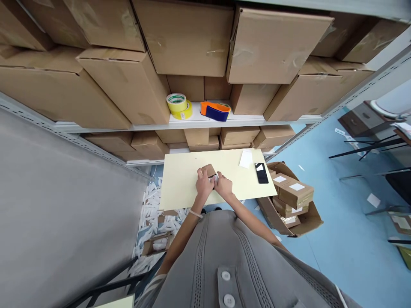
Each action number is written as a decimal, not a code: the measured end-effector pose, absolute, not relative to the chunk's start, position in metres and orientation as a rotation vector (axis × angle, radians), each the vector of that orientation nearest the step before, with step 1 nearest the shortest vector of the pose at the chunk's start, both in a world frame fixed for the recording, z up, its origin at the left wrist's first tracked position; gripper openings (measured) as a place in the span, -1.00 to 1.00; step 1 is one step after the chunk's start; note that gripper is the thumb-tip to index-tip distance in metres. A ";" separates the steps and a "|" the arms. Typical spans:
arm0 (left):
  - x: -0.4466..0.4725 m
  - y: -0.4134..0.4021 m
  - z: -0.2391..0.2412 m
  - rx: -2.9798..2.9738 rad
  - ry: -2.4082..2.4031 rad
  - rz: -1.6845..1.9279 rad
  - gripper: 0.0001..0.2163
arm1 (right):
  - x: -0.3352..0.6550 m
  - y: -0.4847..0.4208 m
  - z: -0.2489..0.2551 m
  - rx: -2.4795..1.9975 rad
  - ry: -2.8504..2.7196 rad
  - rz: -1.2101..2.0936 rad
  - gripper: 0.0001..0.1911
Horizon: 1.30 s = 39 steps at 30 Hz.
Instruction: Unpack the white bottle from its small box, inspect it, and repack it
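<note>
A small brown cardboard box [209,170] is at the middle of the pale yellow board [180,179]. My left hand [204,185] is closed on the box's left and near side, fingers bent over its top. At the box's near right corner, my right hand [224,186] is closed, thumb and fingers drawn together. A bit of white shows between the two hands, too small to make out. Part of the box's near side is hidden by my fingers. To the right on the board lie a white paper [246,158] and a black phone [261,173].
Shelves ahead hold cardboard boxes [192,38], yellow tape rolls [177,102] and an orange and blue item [215,111]. A large open carton [308,220] with labelled boxes stands on the floor at right. White scraps [150,205] litter the floor at left, beside a grey wall [64,192].
</note>
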<state>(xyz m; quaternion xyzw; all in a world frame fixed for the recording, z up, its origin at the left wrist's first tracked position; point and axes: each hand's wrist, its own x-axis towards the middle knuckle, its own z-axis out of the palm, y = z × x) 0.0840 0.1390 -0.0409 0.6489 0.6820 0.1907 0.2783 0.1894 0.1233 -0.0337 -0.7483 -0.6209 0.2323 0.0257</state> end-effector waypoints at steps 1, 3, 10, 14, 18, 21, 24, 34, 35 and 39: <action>0.085 0.137 -0.041 1.744 1.819 0.477 -0.52 | 0.188 0.123 -0.033 -2.306 -1.941 0.717 -0.53; 0.087 0.136 -0.043 1.721 1.803 0.409 -0.53 | 0.184 0.122 -0.034 -2.304 -1.976 0.729 -0.46; 0.085 0.138 -0.048 1.616 1.766 0.371 -0.54 | 0.177 0.121 -0.037 -2.306 -1.995 0.716 -0.29; 0.084 0.138 -0.052 1.610 1.699 0.425 -0.48 | 0.179 0.122 -0.035 -2.305 -1.966 0.730 -0.23; 0.080 0.144 -0.060 1.620 1.571 0.508 -0.43 | 0.192 0.124 -0.029 -2.248 -1.911 0.834 -0.27; 0.070 0.151 -0.066 1.638 1.440 0.536 -0.46 | 0.209 0.130 -0.023 -2.177 -1.879 0.937 -0.37; 0.057 0.156 -0.068 1.663 1.318 0.549 -0.48 | 0.226 0.136 -0.022 -2.142 -1.812 0.981 -0.50; 0.042 0.148 -0.073 1.723 1.305 0.552 -0.49 | 0.235 0.128 -0.049 -2.001 -1.375 0.839 -0.58; 0.044 0.147 -0.071 1.746 1.331 0.559 -0.50 | 0.234 0.126 -0.049 -1.999 -1.423 0.768 -0.56; 0.051 0.148 -0.059 1.990 1.412 0.645 -0.58 | 0.230 0.123 -0.049 -1.881 -1.737 0.621 -0.53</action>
